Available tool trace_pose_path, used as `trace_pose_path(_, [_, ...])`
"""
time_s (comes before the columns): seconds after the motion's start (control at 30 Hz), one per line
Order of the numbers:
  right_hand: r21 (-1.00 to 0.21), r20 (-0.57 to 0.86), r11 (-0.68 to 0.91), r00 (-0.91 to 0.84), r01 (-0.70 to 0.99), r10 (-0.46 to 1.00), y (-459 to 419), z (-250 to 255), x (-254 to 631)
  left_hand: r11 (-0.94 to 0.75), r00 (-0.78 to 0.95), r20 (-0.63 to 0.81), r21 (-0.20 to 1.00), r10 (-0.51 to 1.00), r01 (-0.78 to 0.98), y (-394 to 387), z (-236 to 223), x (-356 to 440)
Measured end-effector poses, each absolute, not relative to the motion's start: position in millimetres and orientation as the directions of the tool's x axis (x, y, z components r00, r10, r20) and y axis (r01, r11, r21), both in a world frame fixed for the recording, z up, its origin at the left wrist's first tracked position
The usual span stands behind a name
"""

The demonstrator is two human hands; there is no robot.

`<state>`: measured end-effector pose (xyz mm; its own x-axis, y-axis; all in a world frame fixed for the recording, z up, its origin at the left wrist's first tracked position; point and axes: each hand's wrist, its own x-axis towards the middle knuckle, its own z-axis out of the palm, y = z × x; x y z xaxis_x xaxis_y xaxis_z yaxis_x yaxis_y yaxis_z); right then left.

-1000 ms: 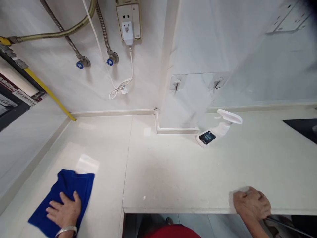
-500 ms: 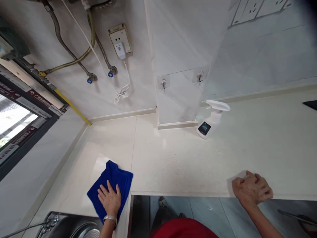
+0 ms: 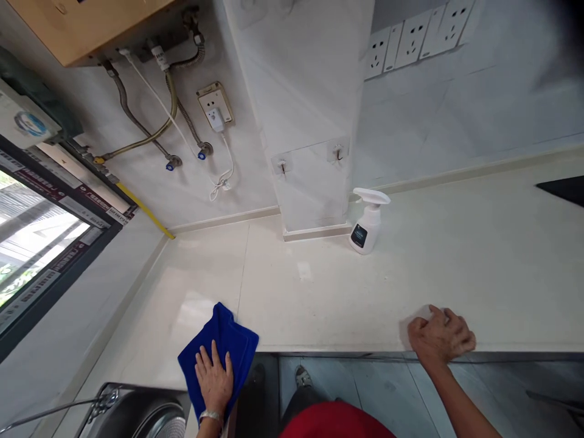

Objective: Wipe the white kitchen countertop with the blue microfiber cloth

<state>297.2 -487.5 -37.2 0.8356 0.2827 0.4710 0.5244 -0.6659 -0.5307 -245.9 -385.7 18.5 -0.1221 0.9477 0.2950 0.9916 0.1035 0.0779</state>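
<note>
My left hand (image 3: pixel 214 380) lies flat with fingers spread on a blue cloth (image 3: pixel 223 331), pressing it against the countertop (image 3: pixel 292 304). The cloth covers the inner corner of the counter, and part of it reaches over the front edge. My right hand (image 3: pixel 442 336) rests at the front edge on the right, its fingers curled in; nothing shows in them, though the palm side is hidden. Between the hands and farther back, a white spray bottle (image 3: pixel 365 228) with a dark label stands upright beside the wall pillar.
A metal sink (image 3: pixel 137 417) is set into the counter at lower left. Pipes (image 3: pixel 137 115) and a plugged-in white cable (image 3: pixel 227 149) run along the wall. Two clear hooks (image 3: pixel 337 152) are on the pillar (image 3: pixel 310 194). A dark flat object (image 3: pixel 566 190) lies at far right.
My view has tilted up, showing more wall. The cloth under my left hand has slid right and nearer to me, past the counter seam. My right hand stays at the edge.
</note>
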Motion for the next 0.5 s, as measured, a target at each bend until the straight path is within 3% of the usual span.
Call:
trace_pose_path(0.23, [-0.487,0.604,-0.602,0.742,0.632,0.291,-487.9,-60.6,307.5,0.034,-0.059,0.228,0.114,0.972,0.993,-433.6,7.9,-276.3])
trace_pose_path(0.5, [-0.541,0.55,-0.584,0.78,0.605,0.299,-493.0,-47.1,303.0,-0.04,0.016,0.218,0.105,0.976,0.994,-493.5,1.8,-312.3])
